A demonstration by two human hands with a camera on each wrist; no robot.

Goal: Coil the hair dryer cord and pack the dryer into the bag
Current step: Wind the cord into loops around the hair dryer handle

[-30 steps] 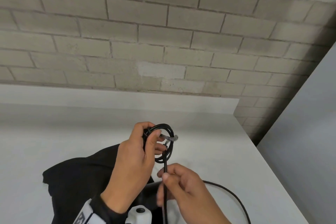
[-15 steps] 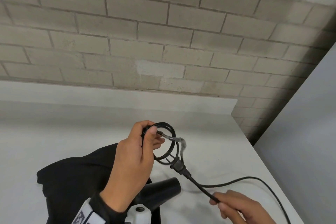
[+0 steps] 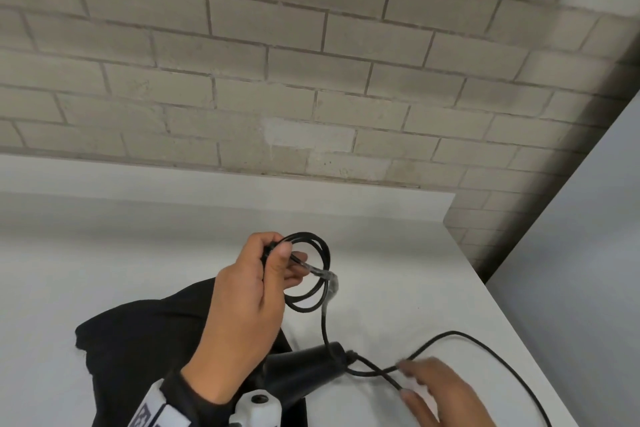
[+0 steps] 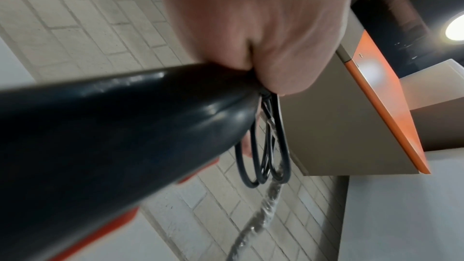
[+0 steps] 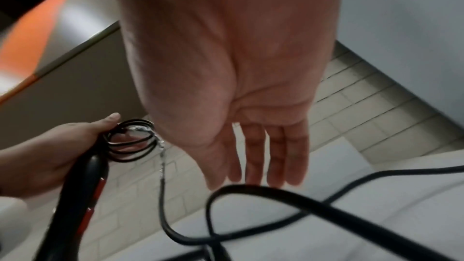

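Note:
My left hand is raised over the table and grips a small coil of black cord together with the hair dryer's handle. The black dryer body hangs below that hand, over the black bag. From the coil a tape-wrapped stretch of cord drops down. The loose cord loops across the white table. My right hand hovers at the loose loop with straight fingers and holds nothing.
A grey brick wall rises behind the table. The table's right edge runs diagonally beside a grey panel. The bag lies flat at the near left.
My right hand let go of the cord under the coil and moved down to the right. Its fingers have straightened. The freed cord has fallen into a loose loop on the table.

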